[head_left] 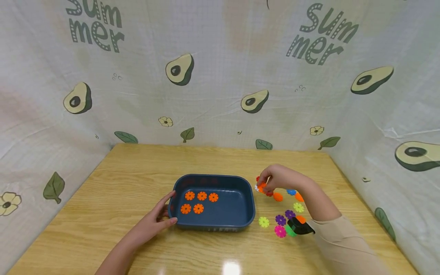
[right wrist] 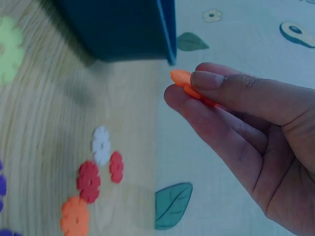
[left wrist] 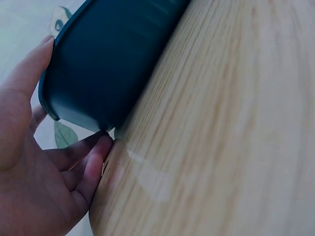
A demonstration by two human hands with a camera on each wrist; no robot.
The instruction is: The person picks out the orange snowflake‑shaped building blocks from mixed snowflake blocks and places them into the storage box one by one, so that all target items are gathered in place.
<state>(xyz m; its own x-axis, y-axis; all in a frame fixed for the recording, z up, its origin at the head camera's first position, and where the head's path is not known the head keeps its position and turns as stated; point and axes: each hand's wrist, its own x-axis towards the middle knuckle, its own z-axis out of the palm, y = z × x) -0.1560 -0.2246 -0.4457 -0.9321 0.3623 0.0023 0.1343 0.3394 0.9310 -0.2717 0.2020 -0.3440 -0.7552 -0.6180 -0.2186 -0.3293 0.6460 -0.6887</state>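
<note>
My left hand [head_left: 155, 222] grips the left end of a dark blue plastic tub [head_left: 228, 208], with fingers and thumb at its rim and wall. Inside the tub, several orange snowflake discs [head_left: 202, 196] lie flat in two rows at the left. Just right of the tub, my right hand [head_left: 283, 177] is raised over the table. Its thumb and fingers pinch an orange snowflake disc [right wrist: 180, 77], seen nearly edge-on in the right wrist view. Below that hand lie a white disc [right wrist: 101, 145], two red discs [right wrist: 89, 181] and an orange disc [right wrist: 75, 217].
More snowflake discs are scattered on the wooden table [head_left: 144, 168] right of the tub: yellow-green [head_left: 264, 222], purple [head_left: 280, 220], pink [head_left: 280, 231], green [head_left: 290, 230] and blue [head_left: 291, 192]. A patterned cloth [head_left: 213, 114] with avocados hangs behind and at both sides.
</note>
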